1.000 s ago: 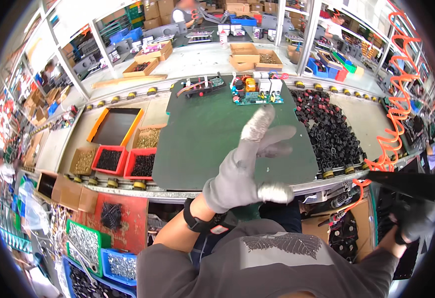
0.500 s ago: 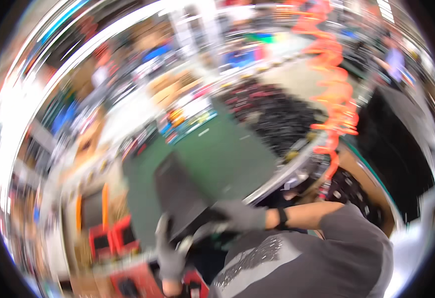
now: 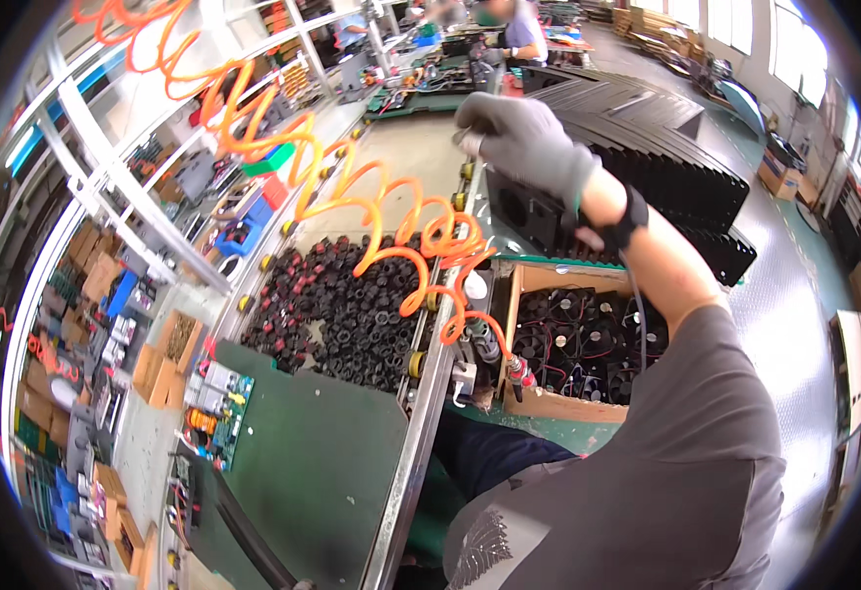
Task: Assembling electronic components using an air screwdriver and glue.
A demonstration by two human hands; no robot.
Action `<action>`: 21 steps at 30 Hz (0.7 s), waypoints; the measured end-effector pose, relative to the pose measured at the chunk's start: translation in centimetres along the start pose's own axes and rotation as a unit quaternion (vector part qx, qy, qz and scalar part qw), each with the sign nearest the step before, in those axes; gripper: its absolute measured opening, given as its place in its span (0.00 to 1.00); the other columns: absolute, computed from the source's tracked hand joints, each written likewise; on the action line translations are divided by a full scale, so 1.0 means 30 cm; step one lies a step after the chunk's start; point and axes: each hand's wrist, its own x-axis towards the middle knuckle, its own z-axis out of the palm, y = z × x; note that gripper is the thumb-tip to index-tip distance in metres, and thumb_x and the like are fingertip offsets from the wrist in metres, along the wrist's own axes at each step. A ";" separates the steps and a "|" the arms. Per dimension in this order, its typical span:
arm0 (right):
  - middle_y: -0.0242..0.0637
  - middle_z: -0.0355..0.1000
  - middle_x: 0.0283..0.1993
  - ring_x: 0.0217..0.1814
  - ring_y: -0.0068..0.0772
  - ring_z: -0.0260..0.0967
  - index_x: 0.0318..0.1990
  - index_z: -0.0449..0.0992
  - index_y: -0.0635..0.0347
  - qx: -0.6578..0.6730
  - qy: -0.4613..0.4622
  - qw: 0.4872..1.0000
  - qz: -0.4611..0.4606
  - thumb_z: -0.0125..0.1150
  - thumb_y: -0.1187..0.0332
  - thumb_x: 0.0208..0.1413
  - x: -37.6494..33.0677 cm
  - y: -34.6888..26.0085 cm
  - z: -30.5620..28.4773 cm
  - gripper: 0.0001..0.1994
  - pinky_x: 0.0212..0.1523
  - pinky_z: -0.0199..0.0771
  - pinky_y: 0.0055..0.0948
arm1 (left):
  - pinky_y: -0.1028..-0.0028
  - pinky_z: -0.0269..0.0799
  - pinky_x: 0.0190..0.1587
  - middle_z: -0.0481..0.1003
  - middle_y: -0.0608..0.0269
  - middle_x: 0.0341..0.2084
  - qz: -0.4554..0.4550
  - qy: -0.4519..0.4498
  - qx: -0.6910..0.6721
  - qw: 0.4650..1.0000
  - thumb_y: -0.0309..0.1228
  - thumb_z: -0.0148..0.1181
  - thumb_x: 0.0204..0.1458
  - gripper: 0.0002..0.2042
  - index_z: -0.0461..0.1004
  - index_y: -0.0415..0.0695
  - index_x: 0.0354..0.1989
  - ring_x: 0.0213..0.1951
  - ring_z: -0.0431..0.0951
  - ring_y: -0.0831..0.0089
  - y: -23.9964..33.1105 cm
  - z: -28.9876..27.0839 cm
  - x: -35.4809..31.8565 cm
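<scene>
My right hand [image 3: 527, 143], in a grey glove with a black band at the wrist, is raised at the near left end of a stack of black sheet-metal panels [image 3: 637, 162]. Its fingers are bent and apart, with nothing visible between them. Below it stands a black part with a round opening [image 3: 529, 211]. My left hand is out of view. At the lower left, a black panel [image 3: 244, 526] shows edge-on over the green work board [image 3: 322, 462].
An orange coiled air hose [image 3: 381, 197] hangs across the bench. Small black and red parts [image 3: 337, 324] lie heaped behind the board, beside a circuit board [image 3: 216, 413]. A carton of black fans [image 3: 588, 344] stands below the panels. A person [image 3: 524, 34] works farther off.
The view has swung right. My right hand has left the black panel and reached out to the panel stack. My left hand, formerly at the black panel, has gone out of view.
</scene>
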 end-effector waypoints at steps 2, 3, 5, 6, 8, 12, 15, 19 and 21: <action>0.41 0.77 0.34 0.37 0.43 0.76 0.42 0.77 0.57 -0.092 0.004 0.995 0.023 0.64 0.60 0.54 0.060 0.219 -0.006 0.13 0.40 0.75 0.37 | 0.57 0.71 0.38 0.78 0.62 0.33 0.005 -0.007 -0.006 1.000 0.26 0.52 0.53 0.16 0.77 0.57 0.48 0.36 0.75 0.55 -0.019 0.126 0.047; 0.42 0.77 0.35 0.38 0.43 0.76 0.42 0.77 0.57 -0.102 0.015 0.993 0.054 0.63 0.60 0.54 0.066 0.248 -0.028 0.13 0.42 0.74 0.37 | 0.57 0.70 0.37 0.78 0.62 0.33 0.004 -0.041 0.011 0.999 0.29 0.53 0.54 0.14 0.76 0.57 0.48 0.36 0.76 0.56 -0.016 0.193 0.061; 0.42 0.77 0.37 0.41 0.43 0.76 0.43 0.77 0.56 -0.119 0.016 0.986 0.114 0.62 0.60 0.53 0.064 0.277 -0.075 0.13 0.44 0.74 0.37 | 0.57 0.69 0.36 0.78 0.62 0.31 0.018 -0.108 0.064 0.992 0.36 0.58 0.52 0.13 0.73 0.58 0.47 0.35 0.78 0.58 0.004 0.279 0.115; 0.42 0.77 0.37 0.42 0.44 0.76 0.43 0.77 0.55 -0.125 -0.001 0.985 0.116 0.62 0.58 0.53 0.049 0.281 -0.098 0.14 0.45 0.74 0.37 | 0.57 0.69 0.36 0.78 0.62 0.31 0.022 -0.111 0.065 0.991 0.36 0.58 0.52 0.13 0.73 0.58 0.47 0.35 0.78 0.58 0.014 0.290 0.142; 0.42 0.78 0.38 0.42 0.44 0.76 0.43 0.78 0.54 -0.096 -0.066 0.986 0.116 0.63 0.57 0.53 0.009 0.282 -0.098 0.14 0.45 0.74 0.36 | 0.58 0.70 0.36 0.77 0.62 0.30 0.041 -0.117 0.091 0.988 0.37 0.61 0.50 0.15 0.72 0.57 0.47 0.37 0.78 0.59 0.031 0.304 0.175; 0.41 0.79 0.37 0.43 0.48 0.76 0.41 0.78 0.54 -0.130 -0.194 0.968 0.096 0.63 0.56 0.53 -0.052 0.279 0.026 0.14 0.45 0.75 0.40 | 0.56 0.68 0.36 0.77 0.63 0.29 0.057 -0.075 0.075 0.993 0.35 0.59 0.50 0.14 0.73 0.58 0.46 0.35 0.78 0.60 0.044 0.360 0.205; 0.44 0.78 0.42 0.48 0.48 0.76 0.43 0.78 0.54 -0.174 -0.331 0.923 0.089 0.58 0.55 0.55 -0.072 0.243 0.140 0.15 0.50 0.74 0.42 | 0.56 0.68 0.36 0.76 0.64 0.29 0.061 -0.054 0.080 0.993 0.34 0.55 0.52 0.12 0.73 0.58 0.46 0.34 0.77 0.60 0.049 0.377 0.212; 0.44 0.78 0.41 0.47 0.50 0.76 0.43 0.78 0.55 -0.133 -0.328 0.934 0.053 0.59 0.56 0.55 -0.091 0.195 0.238 0.15 0.48 0.74 0.42 | 0.57 0.68 0.35 0.76 0.64 0.29 0.037 -0.102 0.092 0.990 0.34 0.52 0.54 0.11 0.74 0.58 0.45 0.34 0.78 0.61 0.064 0.368 0.203; 0.43 0.78 0.39 0.47 0.49 0.76 0.44 0.78 0.54 -0.122 -0.332 0.934 0.055 0.61 0.56 0.55 -0.068 0.176 0.252 0.15 0.47 0.74 0.42 | 0.57 0.68 0.34 0.76 0.64 0.28 0.039 -0.101 0.095 0.990 0.34 0.52 0.54 0.11 0.74 0.57 0.45 0.33 0.78 0.61 0.064 0.368 0.208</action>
